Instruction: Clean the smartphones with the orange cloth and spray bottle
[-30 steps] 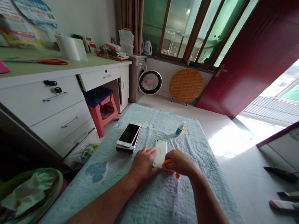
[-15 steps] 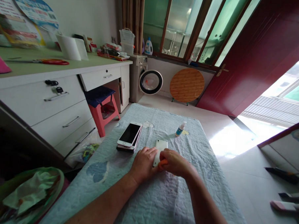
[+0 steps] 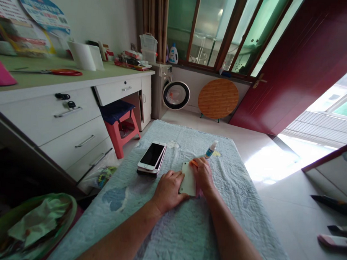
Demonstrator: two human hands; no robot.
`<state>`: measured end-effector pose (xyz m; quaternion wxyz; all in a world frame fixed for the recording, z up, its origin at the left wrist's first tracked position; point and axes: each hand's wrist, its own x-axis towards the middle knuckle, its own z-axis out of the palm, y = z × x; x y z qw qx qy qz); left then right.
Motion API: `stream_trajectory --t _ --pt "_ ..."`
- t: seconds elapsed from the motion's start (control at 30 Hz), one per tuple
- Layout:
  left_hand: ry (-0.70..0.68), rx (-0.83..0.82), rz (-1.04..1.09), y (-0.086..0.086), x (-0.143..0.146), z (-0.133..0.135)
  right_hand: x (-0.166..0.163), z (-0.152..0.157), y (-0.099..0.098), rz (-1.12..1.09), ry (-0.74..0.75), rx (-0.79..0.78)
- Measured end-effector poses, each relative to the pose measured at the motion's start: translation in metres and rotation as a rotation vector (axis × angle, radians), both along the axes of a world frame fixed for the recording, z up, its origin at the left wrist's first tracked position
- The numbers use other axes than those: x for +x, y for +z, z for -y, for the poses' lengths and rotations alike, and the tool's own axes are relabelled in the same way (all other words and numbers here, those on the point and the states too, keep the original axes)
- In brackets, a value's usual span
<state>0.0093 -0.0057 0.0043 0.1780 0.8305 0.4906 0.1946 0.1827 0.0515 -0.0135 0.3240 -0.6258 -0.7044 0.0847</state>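
Note:
A white phone (image 3: 187,180) lies back-up on a light blue quilted cloth (image 3: 175,222). My left hand (image 3: 168,190) rests flat against the phone's left edge, fingers together, steadying it. My right hand (image 3: 200,174) lies over the phone's far right part, closed on an orange cloth (image 3: 194,162) that peeks out at the fingertips. A small spray bottle (image 3: 211,149) stands just beyond my right hand.
Two stacked phones (image 3: 152,159) lie to the left on the cloth. A white desk with drawers (image 3: 56,117), a red stool (image 3: 120,125) and a green-lined bin (image 3: 28,227) stand on the left. A washing machine (image 3: 171,93) and a round wooden tabletop (image 3: 218,98) stand at the back.
My right hand has slid with the orange cloth from the phone's near end up to its far end. My left hand has stayed beside the phone.

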Motion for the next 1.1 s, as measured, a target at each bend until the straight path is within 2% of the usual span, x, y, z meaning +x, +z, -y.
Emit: stream_trajectory --t 0.2,0.33,0.5,0.63,0.83,1.1 --pt "0.004 0.005 -0.003 0.001 0.001 0.000 -0.013 0.001 0.007 -0.002 0.127 0.009" --pt "-0.003 0.000 -0.006 0.000 0.000 -0.001 -0.019 -0.001 0.007 -0.001 0.147 -0.011" --pt "0.004 -0.011 0.009 0.001 0.000 0.000 -0.021 0.002 0.008 0.139 0.210 -0.077" --pt "0.021 -0.027 0.004 0.003 0.000 0.000 -0.022 0.010 0.012 0.238 0.217 -0.118" --pt "0.025 -0.016 -0.003 0.002 0.000 0.000 -0.025 0.014 0.012 0.267 0.220 -0.139" --pt "0.039 0.009 -0.029 0.000 0.001 0.000 -0.025 -0.003 0.022 0.363 0.244 -0.151"
